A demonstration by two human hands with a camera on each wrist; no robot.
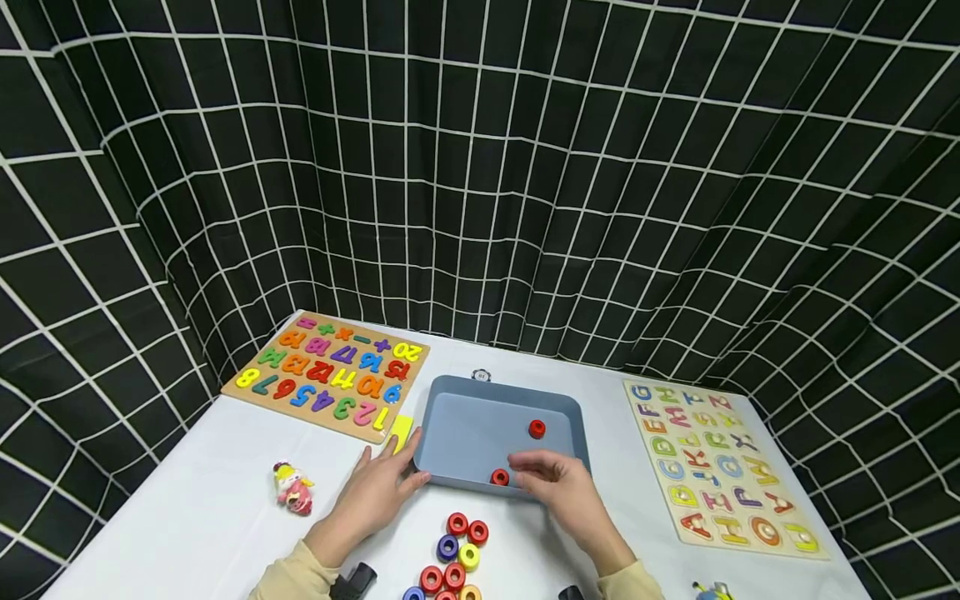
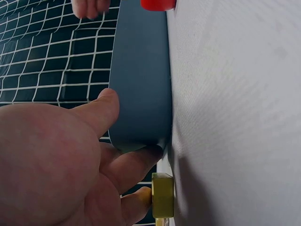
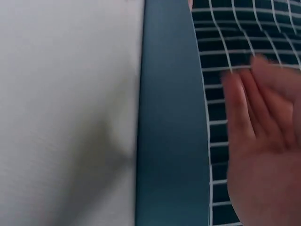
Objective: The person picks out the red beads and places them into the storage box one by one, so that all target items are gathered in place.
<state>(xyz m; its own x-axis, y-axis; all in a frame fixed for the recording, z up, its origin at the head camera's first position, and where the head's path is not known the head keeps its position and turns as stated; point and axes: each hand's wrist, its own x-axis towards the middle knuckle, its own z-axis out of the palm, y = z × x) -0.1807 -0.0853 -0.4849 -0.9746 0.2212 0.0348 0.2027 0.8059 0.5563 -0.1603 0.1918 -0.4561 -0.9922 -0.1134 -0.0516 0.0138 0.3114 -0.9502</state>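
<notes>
A blue-grey tray (image 1: 480, 429) lies on the white table with a red ring-shaped bead (image 1: 537, 428) toward its back right and another red bead (image 1: 499, 477) by its front wall. My left hand (image 1: 378, 492) holds the tray's front-left corner, thumb at the front rim and fingers spread along the left side. In the left wrist view, one fingertip meets a yellow block (image 2: 162, 195) beside the tray. Over the tray's front right part hovers my right hand (image 1: 558, 492), its fingers slightly bent. The right wrist view shows this hand (image 3: 263, 136) with nothing visible in it.
Several red, blue and yellow beads (image 1: 454, 577) lie before the tray. A number board (image 1: 292, 402) and a small doll (image 1: 293, 487) are at left; a letter board (image 1: 720, 467) is at right. Behind the tray lies a small round token (image 1: 482, 375). A gridded black curtain surrounds the table.
</notes>
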